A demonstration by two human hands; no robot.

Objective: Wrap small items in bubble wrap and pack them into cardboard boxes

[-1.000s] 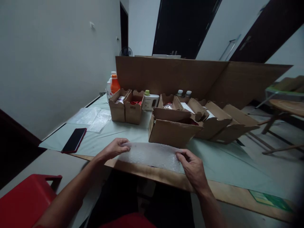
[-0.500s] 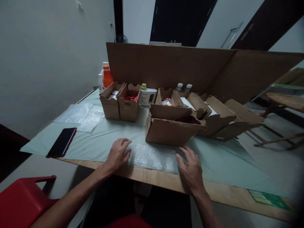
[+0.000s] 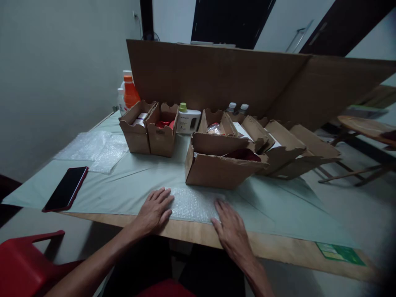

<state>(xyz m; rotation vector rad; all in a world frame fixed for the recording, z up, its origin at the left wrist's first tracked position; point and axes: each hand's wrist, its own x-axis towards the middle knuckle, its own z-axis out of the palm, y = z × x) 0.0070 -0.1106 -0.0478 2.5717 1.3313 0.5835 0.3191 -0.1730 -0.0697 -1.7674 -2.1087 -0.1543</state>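
Observation:
A sheet of bubble wrap (image 3: 192,205) lies flat at the table's front edge, between my two hands. On its left end rests my left hand (image 3: 157,208), palm down with the fingers stretched out. My right hand (image 3: 230,226) lies flat over the right end, fingers extended and thumb apart. Just behind the sheet stands a long cardboard box (image 3: 222,171) with something dark red inside.
More bubble wrap (image 3: 93,150) and a phone (image 3: 66,189) lie at the left. Behind are several cardboard boxes (image 3: 133,134), a white bottle with a green cap (image 3: 188,121), an orange bottle (image 3: 131,95) and a tall cardboard panel (image 3: 210,74). A red stool (image 3: 27,264) stands lower left.
My right hand has moved left and down onto the bubble wrap's right end. My left hand has flattened, its fingers now straighter on the sheet. The camera view has shifted slightly.

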